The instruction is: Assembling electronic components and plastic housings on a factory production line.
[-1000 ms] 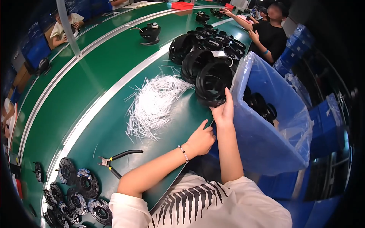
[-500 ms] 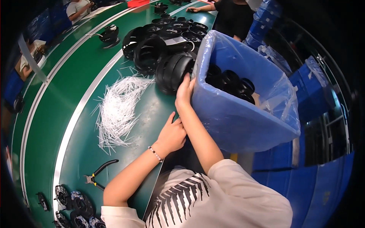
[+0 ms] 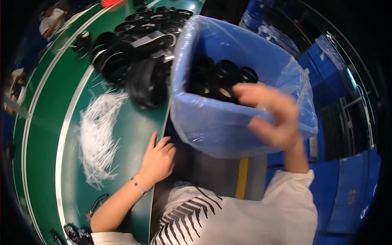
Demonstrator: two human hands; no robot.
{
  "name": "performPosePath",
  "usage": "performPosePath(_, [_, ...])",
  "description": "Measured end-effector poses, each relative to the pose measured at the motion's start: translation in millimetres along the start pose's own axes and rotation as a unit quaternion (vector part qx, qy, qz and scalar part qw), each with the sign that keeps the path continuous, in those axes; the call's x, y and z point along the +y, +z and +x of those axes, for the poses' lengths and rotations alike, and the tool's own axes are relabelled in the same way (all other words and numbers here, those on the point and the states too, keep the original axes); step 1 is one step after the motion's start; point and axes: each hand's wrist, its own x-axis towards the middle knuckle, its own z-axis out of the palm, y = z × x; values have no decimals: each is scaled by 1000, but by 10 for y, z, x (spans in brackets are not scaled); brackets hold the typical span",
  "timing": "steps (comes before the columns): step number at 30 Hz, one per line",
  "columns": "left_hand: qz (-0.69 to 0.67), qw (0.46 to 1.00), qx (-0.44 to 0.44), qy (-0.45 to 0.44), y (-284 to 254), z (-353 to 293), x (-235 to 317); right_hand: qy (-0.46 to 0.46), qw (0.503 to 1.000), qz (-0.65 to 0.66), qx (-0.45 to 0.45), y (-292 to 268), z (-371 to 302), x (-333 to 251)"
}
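Rings [image 3: 226, 67], black and round, are lying inside a blue plastic-lined bin [image 3: 224, 128], just ahead and left of the nearer right hand [image 3: 272, 113], which is hovering blurred, thumb apart, seemingly empty, while the left hand [image 3: 157, 162] is resting spread and empty by the green table [image 3: 136, 130].

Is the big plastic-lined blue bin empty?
No. Through the open top of the blue bin, several black ring-shaped parts show inside; how deep they go is hidden.

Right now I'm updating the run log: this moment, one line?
left hand: open, at table edge; right hand: open, at bin; black rings: inside bin
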Motion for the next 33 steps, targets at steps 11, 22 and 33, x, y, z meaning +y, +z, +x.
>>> performPosePath(11, [-15,996,-89,-23,-52,196,30,369,643,-65,-668,-304,-719,1968])
performPosePath(22, [-20,988,-144,-61,-89,219,18,455,550,-9,-700,264,-1015,2365])
performPosePath(33, [-21,999,44,10,144,78,-47,226,804,-142,-532,1236,275,2373])
